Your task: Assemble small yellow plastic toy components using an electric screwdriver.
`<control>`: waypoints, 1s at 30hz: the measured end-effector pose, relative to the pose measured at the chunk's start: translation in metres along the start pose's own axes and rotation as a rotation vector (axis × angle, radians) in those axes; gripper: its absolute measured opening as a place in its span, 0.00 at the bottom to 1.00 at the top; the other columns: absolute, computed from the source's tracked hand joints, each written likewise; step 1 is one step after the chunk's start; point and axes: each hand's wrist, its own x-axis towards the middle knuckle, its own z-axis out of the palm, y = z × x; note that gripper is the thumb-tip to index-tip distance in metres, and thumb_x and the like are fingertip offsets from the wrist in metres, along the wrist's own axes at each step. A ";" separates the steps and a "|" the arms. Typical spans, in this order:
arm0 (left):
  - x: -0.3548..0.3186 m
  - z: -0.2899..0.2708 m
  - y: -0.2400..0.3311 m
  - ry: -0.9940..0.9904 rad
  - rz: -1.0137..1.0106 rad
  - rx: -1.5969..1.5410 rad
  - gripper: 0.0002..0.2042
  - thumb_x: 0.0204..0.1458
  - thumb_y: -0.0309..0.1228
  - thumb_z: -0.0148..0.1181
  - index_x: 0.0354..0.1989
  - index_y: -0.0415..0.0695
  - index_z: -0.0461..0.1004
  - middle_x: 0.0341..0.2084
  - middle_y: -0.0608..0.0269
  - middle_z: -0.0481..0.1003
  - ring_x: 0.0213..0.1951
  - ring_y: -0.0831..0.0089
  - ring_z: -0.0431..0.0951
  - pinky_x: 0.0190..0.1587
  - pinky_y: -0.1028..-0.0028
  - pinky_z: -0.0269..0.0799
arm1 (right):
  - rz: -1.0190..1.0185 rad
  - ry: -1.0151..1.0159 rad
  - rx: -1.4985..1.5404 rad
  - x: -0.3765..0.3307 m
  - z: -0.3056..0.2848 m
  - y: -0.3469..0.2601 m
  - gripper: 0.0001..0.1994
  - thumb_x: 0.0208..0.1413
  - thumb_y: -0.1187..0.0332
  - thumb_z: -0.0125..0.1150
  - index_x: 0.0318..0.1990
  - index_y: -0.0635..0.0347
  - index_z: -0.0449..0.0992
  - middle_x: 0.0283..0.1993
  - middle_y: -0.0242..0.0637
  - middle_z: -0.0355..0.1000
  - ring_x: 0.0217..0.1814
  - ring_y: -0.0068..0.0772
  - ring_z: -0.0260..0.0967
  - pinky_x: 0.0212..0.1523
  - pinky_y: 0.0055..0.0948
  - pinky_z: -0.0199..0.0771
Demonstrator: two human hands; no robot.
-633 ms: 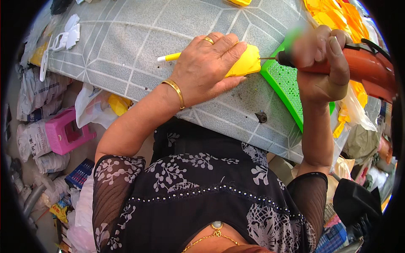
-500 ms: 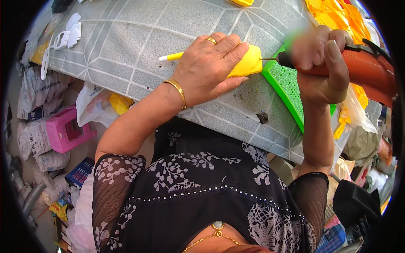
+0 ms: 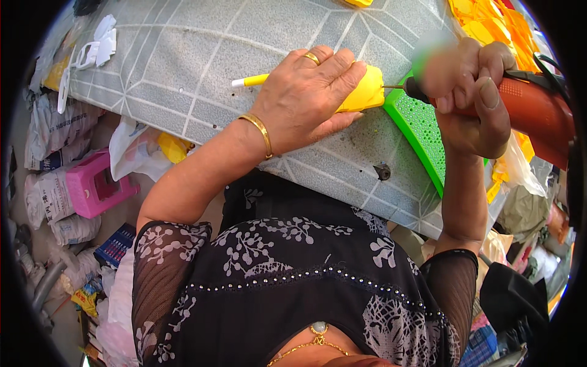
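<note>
A: While you're leaning over the grey tiled board [image 3: 202,55], your left hand [image 3: 309,92] is pressing down flat on a yellow plastic piece [image 3: 367,92], fingers spread wide across its top, palm covering most of it. Yellow stem with a white tip [image 3: 247,81] is sticking out to the left from under your hand.

B: And the right one?

A: Your right hand [image 3: 474,104] is wrapping tight around an orange-red power screwdriver [image 3: 532,113], fingers curled closed on the body. Its thin bit [image 3: 394,87] is pointing left and touching the right end of the yellow piece.

B: Where's the piece sitting?

A: You're keeping it on the board, just beside a green perforated tray [image 3: 422,131] that's lying under the tool's nose. More yellow and orange parts [image 3: 489,18] are piling up at the top right, past your right hand.

B: Anything else around?

A: White plastic clips [image 3: 98,46] are lying at the board's left corner. Pink box [image 3: 92,186] and printed sacks [image 3: 52,131] are sitting on the floor to your left, well apart from both hands
</note>
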 end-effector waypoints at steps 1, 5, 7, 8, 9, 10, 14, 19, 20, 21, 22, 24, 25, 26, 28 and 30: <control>0.000 0.000 0.000 -0.003 -0.002 0.002 0.31 0.45 0.39 0.74 0.58 0.39 0.74 0.53 0.54 0.75 0.53 0.54 0.76 0.55 0.59 0.72 | 0.006 -0.008 0.010 0.000 -0.003 0.000 0.09 0.60 0.65 0.56 0.36 0.49 0.60 0.28 0.28 0.60 0.25 0.24 0.60 0.39 0.31 0.64; 0.000 0.000 -0.001 -0.005 0.004 0.000 0.31 0.45 0.39 0.74 0.58 0.39 0.74 0.53 0.54 0.75 0.52 0.54 0.76 0.55 0.58 0.72 | -0.008 -0.021 0.001 0.002 -0.002 0.004 0.09 0.61 0.65 0.55 0.35 0.49 0.59 0.27 0.28 0.59 0.24 0.24 0.59 0.38 0.31 0.64; 0.000 0.001 -0.001 0.001 0.009 0.000 0.31 0.45 0.39 0.73 0.59 0.39 0.73 0.53 0.54 0.75 0.52 0.54 0.76 0.56 0.58 0.72 | -0.005 -0.009 -0.017 0.002 0.002 0.005 0.10 0.61 0.65 0.55 0.35 0.49 0.59 0.27 0.27 0.59 0.24 0.24 0.59 0.38 0.31 0.64; 0.001 0.001 -0.001 0.001 0.009 -0.002 0.31 0.45 0.39 0.73 0.59 0.39 0.73 0.53 0.54 0.75 0.52 0.54 0.76 0.56 0.58 0.72 | -0.004 0.000 -0.034 0.003 0.003 0.005 0.10 0.62 0.65 0.55 0.34 0.48 0.58 0.27 0.27 0.59 0.24 0.23 0.59 0.38 0.31 0.64; 0.000 0.001 -0.001 -0.006 0.007 0.004 0.32 0.45 0.40 0.74 0.59 0.40 0.73 0.53 0.54 0.74 0.53 0.55 0.76 0.56 0.59 0.72 | -0.003 0.001 -0.035 0.002 0.002 0.005 0.10 0.62 0.65 0.55 0.34 0.48 0.58 0.27 0.27 0.59 0.24 0.23 0.59 0.38 0.31 0.64; 0.000 0.001 -0.001 -0.013 0.005 0.010 0.33 0.45 0.41 0.74 0.60 0.41 0.73 0.54 0.54 0.74 0.53 0.55 0.76 0.56 0.59 0.71 | 0.010 0.007 -0.013 0.002 -0.001 0.007 0.10 0.62 0.65 0.54 0.33 0.48 0.58 0.27 0.27 0.59 0.24 0.23 0.59 0.38 0.31 0.64; 0.000 -0.002 0.003 -0.064 -0.023 0.042 0.35 0.44 0.45 0.73 0.62 0.44 0.72 0.55 0.55 0.73 0.54 0.55 0.75 0.56 0.59 0.71 | 0.016 0.035 0.016 0.002 -0.002 0.009 0.11 0.62 0.66 0.55 0.32 0.48 0.57 0.26 0.27 0.58 0.24 0.23 0.58 0.38 0.31 0.63; -0.002 -0.005 0.007 -0.135 -0.048 0.100 0.33 0.47 0.47 0.71 0.63 0.52 0.71 0.55 0.60 0.71 0.54 0.57 0.73 0.55 0.59 0.69 | -0.006 -0.005 -0.056 0.007 0.012 0.009 0.11 0.61 0.68 0.55 0.31 0.49 0.58 0.25 0.27 0.57 0.24 0.22 0.57 0.37 0.29 0.63; -0.002 -0.002 0.006 -0.129 -0.028 0.103 0.33 0.47 0.46 0.71 0.63 0.53 0.71 0.54 0.60 0.71 0.53 0.58 0.73 0.54 0.59 0.69 | -0.073 -0.043 0.026 0.009 0.009 0.011 0.09 0.59 0.75 0.55 0.31 0.56 0.61 0.26 0.34 0.61 0.25 0.26 0.61 0.32 0.28 0.66; -0.003 -0.001 0.004 -0.124 -0.018 0.112 0.32 0.48 0.46 0.71 0.63 0.53 0.71 0.53 0.61 0.71 0.53 0.59 0.73 0.54 0.60 0.69 | -0.045 0.011 -0.037 0.009 0.012 0.010 0.10 0.61 0.72 0.55 0.30 0.53 0.60 0.26 0.31 0.59 0.25 0.24 0.59 0.35 0.29 0.64; -0.005 -0.003 0.001 -0.119 0.007 0.145 0.32 0.48 0.47 0.70 0.63 0.54 0.71 0.52 0.63 0.71 0.52 0.61 0.73 0.52 0.61 0.68 | -0.015 0.061 -0.097 0.007 0.016 0.008 0.12 0.62 0.69 0.56 0.29 0.50 0.59 0.26 0.27 0.58 0.25 0.23 0.57 0.37 0.30 0.63; 0.003 -0.013 -0.005 -0.093 0.042 0.183 0.30 0.49 0.47 0.70 0.62 0.54 0.72 0.50 0.64 0.71 0.52 0.63 0.73 0.50 0.63 0.67 | -0.034 0.078 -0.013 0.005 0.006 0.002 0.11 0.62 0.70 0.55 0.28 0.50 0.61 0.27 0.29 0.59 0.30 0.26 0.60 0.42 0.35 0.63; 0.008 -0.023 -0.006 -0.129 0.042 0.291 0.30 0.48 0.48 0.70 0.60 0.55 0.73 0.49 0.67 0.72 0.51 0.65 0.74 0.49 0.63 0.66 | -0.085 0.079 -0.006 0.004 0.002 -0.005 0.07 0.61 0.73 0.52 0.31 0.56 0.63 0.28 0.33 0.61 0.33 0.29 0.63 0.44 0.38 0.67; 0.010 -0.044 -0.002 -0.084 0.060 0.342 0.29 0.47 0.48 0.71 0.59 0.55 0.74 0.48 0.68 0.72 0.51 0.65 0.74 0.48 0.63 0.67 | -0.108 0.142 -0.025 0.004 -0.001 -0.010 0.06 0.61 0.73 0.52 0.31 0.55 0.64 0.30 0.31 0.62 0.36 0.30 0.63 0.48 0.39 0.65; 0.002 -0.083 0.017 0.002 0.075 0.394 0.28 0.42 0.48 0.72 0.55 0.55 0.77 0.46 0.69 0.72 0.50 0.68 0.75 0.45 0.65 0.68 | -0.031 0.035 0.229 0.004 -0.014 -0.035 0.06 0.62 0.65 0.57 0.35 0.52 0.66 0.33 0.28 0.62 0.38 0.27 0.63 0.55 0.40 0.61; -0.012 -0.105 0.036 0.114 0.118 0.486 0.10 0.50 0.38 0.63 0.41 0.52 0.76 0.39 0.66 0.74 0.45 0.70 0.79 0.42 0.63 0.67 | -0.091 -0.040 0.212 -0.001 0.009 -0.047 0.09 0.60 0.60 0.61 0.37 0.50 0.67 0.32 0.25 0.60 0.37 0.24 0.62 0.52 0.37 0.59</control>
